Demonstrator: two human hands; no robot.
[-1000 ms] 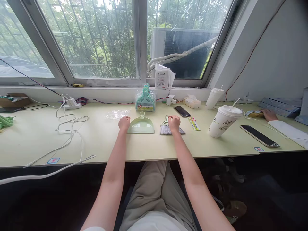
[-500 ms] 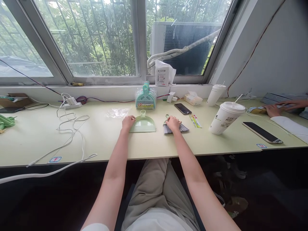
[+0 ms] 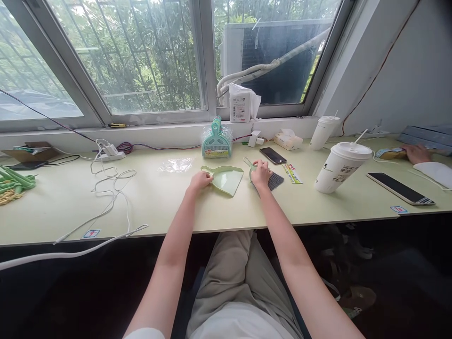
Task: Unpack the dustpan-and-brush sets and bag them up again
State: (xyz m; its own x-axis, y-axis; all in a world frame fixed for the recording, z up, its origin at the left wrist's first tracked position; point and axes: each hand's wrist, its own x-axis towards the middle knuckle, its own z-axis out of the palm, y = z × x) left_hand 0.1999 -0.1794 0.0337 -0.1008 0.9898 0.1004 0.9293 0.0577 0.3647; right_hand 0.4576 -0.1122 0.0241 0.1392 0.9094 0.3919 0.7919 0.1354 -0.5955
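A small pale green dustpan [image 3: 229, 181] lies on the table, turned so its handle points to the left and its wide edge to the right. My left hand [image 3: 201, 181] grips it by the near-left side, fingers closed on the rim. To the right, my right hand [image 3: 261, 173] is closed over a small hand brush [image 3: 276, 181]; its green looped handle points up and left, and grey bristles show on the right. Part of the brush is hidden under my fingers. Behind both stands a packed stack of green dustpan sets [image 3: 216, 140] in clear plastic.
A crumpled clear wrapper [image 3: 175, 165], a phone [image 3: 273, 156] and a colourful label strip [image 3: 293, 173] lie nearby. Farther right stand a large white cup [image 3: 342, 167] and another phone [image 3: 400, 189]. White cables [image 3: 113, 188] sprawl at left. Another person's hand [image 3: 417, 154] is at far right.
The dustpan has turned, its handle swinging from the far side to the left. The brush has also turned, its handle now showing at upper left. The other person's second hand is out of sight.
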